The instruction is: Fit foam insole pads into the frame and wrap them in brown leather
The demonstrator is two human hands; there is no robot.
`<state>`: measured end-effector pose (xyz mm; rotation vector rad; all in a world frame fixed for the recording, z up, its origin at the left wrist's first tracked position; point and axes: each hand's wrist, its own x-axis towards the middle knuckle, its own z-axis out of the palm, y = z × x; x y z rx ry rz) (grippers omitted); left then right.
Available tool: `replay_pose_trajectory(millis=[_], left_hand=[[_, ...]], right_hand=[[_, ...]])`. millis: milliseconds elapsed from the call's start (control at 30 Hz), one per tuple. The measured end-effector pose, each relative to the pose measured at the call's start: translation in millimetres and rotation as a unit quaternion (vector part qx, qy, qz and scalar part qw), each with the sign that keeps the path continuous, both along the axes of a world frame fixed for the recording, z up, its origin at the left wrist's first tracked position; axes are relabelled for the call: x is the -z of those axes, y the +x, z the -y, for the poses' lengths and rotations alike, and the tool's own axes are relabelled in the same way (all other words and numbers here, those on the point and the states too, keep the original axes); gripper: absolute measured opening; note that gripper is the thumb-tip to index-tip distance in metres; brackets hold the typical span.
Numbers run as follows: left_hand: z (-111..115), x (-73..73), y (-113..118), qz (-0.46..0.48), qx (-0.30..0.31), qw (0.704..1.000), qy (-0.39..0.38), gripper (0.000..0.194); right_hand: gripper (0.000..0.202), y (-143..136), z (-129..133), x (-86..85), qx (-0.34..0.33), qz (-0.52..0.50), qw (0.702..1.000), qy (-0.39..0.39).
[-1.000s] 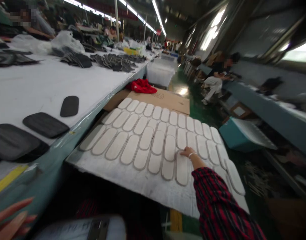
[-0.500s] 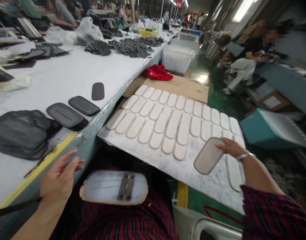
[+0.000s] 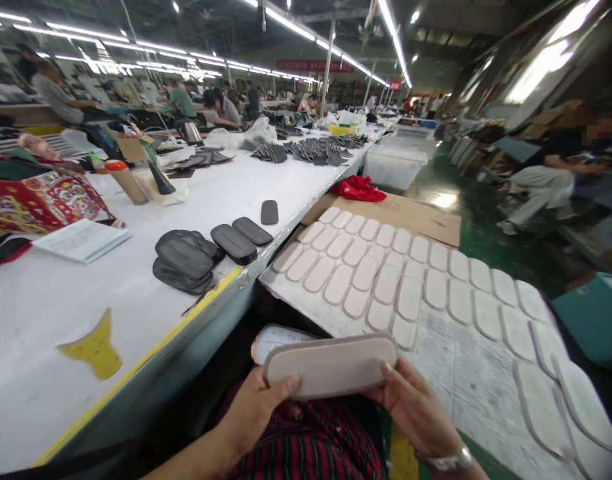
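Both of my hands grip one oval, light beige padded piece [image 3: 331, 368] with a grey edge, held level above my lap. My left hand [image 3: 259, 407] pinches its left end, thumb on the face. At the right end my right hand [image 3: 411, 400] does the same. Behind it, partly covered, lies a white oval board [image 3: 279, 337] with writing on it; its hinge is hidden now. Rows of similar beige oval pieces [image 3: 449, 300] lie on the low board [image 3: 436, 360] to the right, some overlapping.
On the white table [image 3: 151, 353] at left are a pile of black oval pieces [image 3: 183, 260], smaller black stacks [image 3: 233, 243] and a yellow scrap [image 3: 97, 347]. A red cloth [image 3: 359, 189] lies on cardboard [image 3: 426, 220]. A teal bin [image 3: 593, 320] stands right; a person [image 3: 546, 180] sits beyond.
My right hand has brought the beige piece from above the low board to my lap. My left hand has moved right and taken its other end. The view has tilted up and turned left.
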<state>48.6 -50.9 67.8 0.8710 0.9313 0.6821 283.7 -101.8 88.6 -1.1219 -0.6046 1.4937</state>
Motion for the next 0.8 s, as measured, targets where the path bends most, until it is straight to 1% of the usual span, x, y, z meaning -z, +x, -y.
replay_pose_trajectory(millis=[33,67,100,167,233,300,400,500,600,700,800], left_hand=[[-4,1.3,-11,-0.012,-0.048,0.999,-0.024,0.037],[-9,2.5,-23,-0.016,-0.097,0.995,-0.035,0.034],[-17,4.1,-36,-0.015,-0.147,0.988,-0.034,0.035],[-33,8.7,-58,-0.016,-0.227,0.974,-0.015,0.039],[-48,14.6,-76,-0.019,-0.258,0.966,0.000,0.039],[-58,20.3,-89,-0.020,-0.261,0.965,0.023,0.037],[-63,26.4,-99,-0.017,-0.245,0.968,0.046,0.036],[-63,28.9,-100,-0.011,-0.235,0.971,0.050,0.037],[-63,28.9,-100,-0.004,-0.240,0.970,0.041,0.040],[-62,29.4,-103,0.003,-0.242,0.970,0.033,0.039],[-62,32.6,-112,0.005,-0.238,0.969,0.061,0.036]], right_hand=[[0.051,4,-2,3.3,-0.039,-0.041,0.998,0.005],[0.058,12,-3,5.5,-0.064,-0.074,0.995,0.016],[0.060,24,-5,6.8,-0.064,-0.091,0.993,0.031],[0.049,50,-6,7.8,0.014,-0.076,0.995,0.062],[0.039,68,-2,8.5,0.086,-0.049,0.992,0.072],[0.032,73,5,10.2,0.119,-0.035,0.990,0.064],[0.025,61,22,13.6,0.122,-0.030,0.991,0.043],[0.023,48,39,15.3,0.112,-0.029,0.993,0.040],[0.021,43,52,14.6,0.117,-0.025,0.992,0.042],[0.020,40,60,12.2,0.122,-0.021,0.992,0.040],[0.020,35,63,9.3,0.111,-0.016,0.993,0.032]])
